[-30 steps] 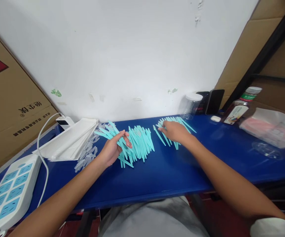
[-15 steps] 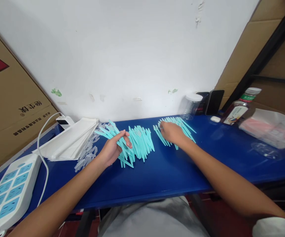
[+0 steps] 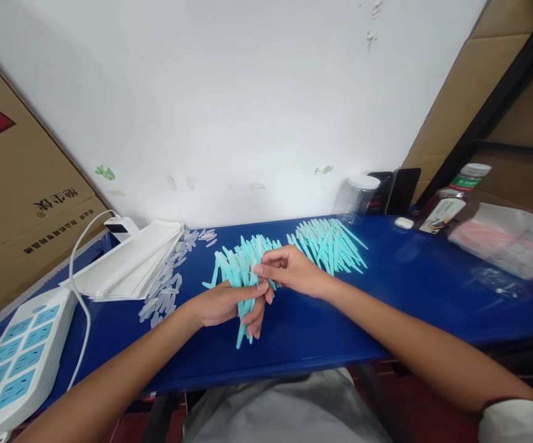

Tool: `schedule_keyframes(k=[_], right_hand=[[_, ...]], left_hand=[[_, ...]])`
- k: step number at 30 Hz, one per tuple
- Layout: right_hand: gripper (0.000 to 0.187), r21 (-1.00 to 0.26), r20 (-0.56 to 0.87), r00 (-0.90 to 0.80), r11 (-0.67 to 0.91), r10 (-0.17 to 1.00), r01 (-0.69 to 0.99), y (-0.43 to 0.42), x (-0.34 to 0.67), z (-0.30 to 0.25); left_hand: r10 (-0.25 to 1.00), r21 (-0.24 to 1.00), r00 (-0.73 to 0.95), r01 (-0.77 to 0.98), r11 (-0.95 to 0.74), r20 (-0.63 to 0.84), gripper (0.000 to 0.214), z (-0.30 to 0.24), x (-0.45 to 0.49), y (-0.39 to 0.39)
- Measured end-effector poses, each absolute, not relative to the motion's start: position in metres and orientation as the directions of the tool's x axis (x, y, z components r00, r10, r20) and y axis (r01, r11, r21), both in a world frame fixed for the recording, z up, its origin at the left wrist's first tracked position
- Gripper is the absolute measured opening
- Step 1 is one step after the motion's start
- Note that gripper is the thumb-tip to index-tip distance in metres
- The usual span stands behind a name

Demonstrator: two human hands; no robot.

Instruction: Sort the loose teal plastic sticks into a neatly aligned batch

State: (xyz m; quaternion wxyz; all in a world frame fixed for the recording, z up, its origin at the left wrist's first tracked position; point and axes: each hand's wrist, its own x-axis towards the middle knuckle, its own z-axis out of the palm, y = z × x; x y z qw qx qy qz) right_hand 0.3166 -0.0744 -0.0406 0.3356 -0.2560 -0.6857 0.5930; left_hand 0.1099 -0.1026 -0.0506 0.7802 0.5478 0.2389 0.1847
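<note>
Turquoise plastic sticks with pale tips, which look like eyebrow razors, are bunched in my left hand (image 3: 234, 303). My left thumb lies across the held razors (image 3: 247, 292), whose lower ends stick out below the fingers. My right hand (image 3: 289, 267) meets the bunch from the right, thumb and forefinger pinched at the upper end of a razor; the fingers partly hide it. Behind both hands lies a middle pile of razors (image 3: 260, 241), partly covered. Farther right, a second pile of razors (image 3: 333, 246) is fanned on the blue table (image 3: 312, 326).
Small translucent pieces (image 3: 162, 295) are scattered at left, beside white paper bags (image 3: 128, 264). A power strip (image 3: 21, 351) with a cable is at the near left. At right stand a clear jar (image 3: 355, 200), phones (image 3: 401, 192), a bottle (image 3: 451, 200) and a bag of pink items (image 3: 497, 240).
My right hand has come left from the right pile to the bunch. My left hand has moved right and slightly nearer, turning its razors from slanted to nearly upright.
</note>
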Motion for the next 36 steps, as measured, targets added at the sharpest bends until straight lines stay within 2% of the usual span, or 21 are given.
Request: schedule_keyframes(k=[3, 9, 16, 23, 29, 33, 36], right_hand=[[0.046, -0.987, 0.158, -0.619, 0.122, 0.77, -0.1, -0.077, 0.313, -0.041], [0.048, -0.985, 0.164, -0.44, 0.171, 0.883, -0.023, -0.065, 0.321, -0.044], [0.044, -0.975, 0.215, -0.314, 0.221, 0.925, -0.015, -0.054, 0.328, -0.047], [0.048, -0.974, 0.228, -0.383, 0.21, 0.895, -0.089, -0.052, 0.329, -0.042], [0.052, -0.947, 0.32, -0.241, 0.302, 0.916, -0.112, -0.049, 0.334, -0.037], [0.051, -0.946, 0.324, -0.243, 0.319, 0.914, -0.06, -0.049, 0.338, -0.032], [0.049, -0.949, 0.314, -0.269, 0.301, 0.91, -0.09, -0.049, 0.337, -0.032]], left_hand=[[0.551, 0.939, 0.817, -0.034, 0.342, -0.171, 0.034, -0.054, 0.112, -0.102], [0.633, 0.948, 0.758, -0.064, 0.312, -0.157, 0.037, -0.05, 0.112, -0.101], [0.723, 0.956, 0.67, -0.072, 0.285, -0.165, 0.041, -0.048, 0.113, -0.101], [0.773, 0.953, 0.608, -0.089, 0.29, -0.179, 0.036, -0.049, 0.111, -0.099], [0.767, 0.955, 0.613, -0.068, 0.289, -0.189, 0.037, -0.052, 0.109, -0.096], [0.743, 0.949, 0.638, -0.063, 0.31, -0.201, 0.04, -0.056, 0.108, -0.094], [0.74, 0.942, 0.643, -0.087, 0.323, -0.195, 0.04, -0.057, 0.107, -0.094]])
